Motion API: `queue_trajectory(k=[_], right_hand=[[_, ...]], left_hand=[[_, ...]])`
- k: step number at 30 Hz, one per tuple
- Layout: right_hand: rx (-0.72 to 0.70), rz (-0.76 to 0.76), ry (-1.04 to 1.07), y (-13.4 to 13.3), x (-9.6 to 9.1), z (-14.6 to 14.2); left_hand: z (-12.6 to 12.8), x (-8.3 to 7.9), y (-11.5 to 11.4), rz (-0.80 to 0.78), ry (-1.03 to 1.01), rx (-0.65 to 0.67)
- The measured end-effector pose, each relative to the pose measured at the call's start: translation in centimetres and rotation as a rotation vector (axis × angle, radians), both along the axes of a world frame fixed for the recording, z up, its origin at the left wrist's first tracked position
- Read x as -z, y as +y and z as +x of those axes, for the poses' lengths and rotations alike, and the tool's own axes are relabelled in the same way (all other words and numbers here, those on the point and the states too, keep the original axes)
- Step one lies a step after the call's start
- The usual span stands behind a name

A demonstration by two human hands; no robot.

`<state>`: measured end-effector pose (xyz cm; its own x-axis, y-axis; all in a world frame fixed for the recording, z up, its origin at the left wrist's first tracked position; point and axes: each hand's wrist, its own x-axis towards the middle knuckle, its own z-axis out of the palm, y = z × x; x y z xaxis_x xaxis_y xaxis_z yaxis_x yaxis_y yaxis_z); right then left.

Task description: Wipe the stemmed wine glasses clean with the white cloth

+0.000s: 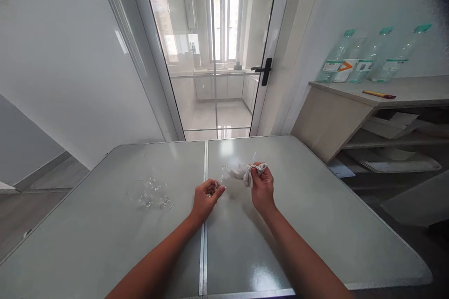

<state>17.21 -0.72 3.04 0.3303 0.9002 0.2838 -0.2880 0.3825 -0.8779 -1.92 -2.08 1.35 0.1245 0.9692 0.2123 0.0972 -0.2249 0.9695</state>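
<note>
My left hand (206, 198) is closed near the table's centre seam, thumb and fingers pinching a thin see-through piece (224, 178). Its exact kind cannot be made out. To the right, my right hand (262, 189) grips a bunched white cloth (242, 171) just above the tabletop. The cloth reaches left toward the clear piece; whether they touch I cannot tell. A thin clear curve shows behind the right hand. On the left half of the table lies a loose heap of clear, curved, shiny pieces (152, 192).
The pale table (105, 233) has rounded corners and a metal seam. Beyond its far edge stands a glass door (231, 88) with a black handle (266, 71). At right, a shelf unit (333, 121) carries several clear bottles (365, 67) and a narrow yellow-and-red packet (379, 94).
</note>
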Motion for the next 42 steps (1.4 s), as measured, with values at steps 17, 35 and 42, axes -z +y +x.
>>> queue_trajectory(k=[17,35,42], right_hand=[[-0.456,-0.039,-0.097,-2.2,-1.1,-2.7],[-0.216,0.092,-0.986,-1.3,-1.6,-1.5],[-0.595,-0.337,-0.346,-0.7,-1.0,-0.7]], left_hand=[[0.7,0.4,-0.1,-0.239,-0.392,0.155],[-0.6,1.3,-0.4,0.685,0.743,-0.025],[-1.1,0.6,-0.5,0.618,0.614,0.093]])
